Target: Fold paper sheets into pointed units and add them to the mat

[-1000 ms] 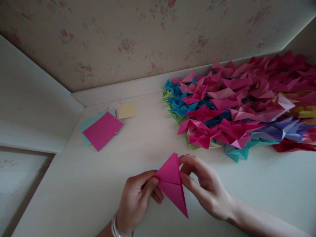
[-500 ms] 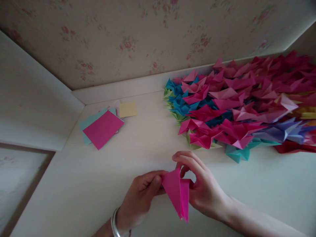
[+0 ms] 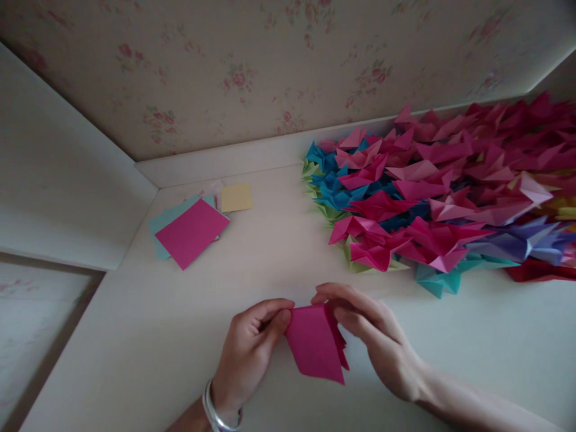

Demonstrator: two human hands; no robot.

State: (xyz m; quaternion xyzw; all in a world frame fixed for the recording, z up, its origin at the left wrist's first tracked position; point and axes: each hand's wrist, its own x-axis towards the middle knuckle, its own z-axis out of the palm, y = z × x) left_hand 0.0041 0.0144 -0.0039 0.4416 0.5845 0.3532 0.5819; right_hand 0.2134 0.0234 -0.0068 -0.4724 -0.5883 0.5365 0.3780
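Observation:
A folded sheet of magenta origami paper [image 3: 314, 343] is held up between my two hands, above the white tabletop. My left hand [image 3: 255, 345], with a silver bangle at the wrist, pinches the paper's upper left corner between thumb and fingers. At the upper right edge, my right hand [image 3: 375, 333] has its thumb and fingers on the paper; its fingertips are partly hidden behind the sheet. Several folded layers show along the paper's right side, and a broad flat face is turned towards me.
Many folded paper pieces [image 3: 432, 198] in pink, blue, green and purple crowd the right back of the white tabletop [image 3: 180, 336]. On the left lies a stack with a magenta sheet [image 3: 192, 234] and a small yellow pad [image 3: 236, 197]. Floral wallpaper [image 3: 202, 78] rises behind.
The magenta paper has turned from a narrow pointed shape to a broad four-sided face. My right thumb has come up to its upper edge, and my left hand has shifted slightly left.

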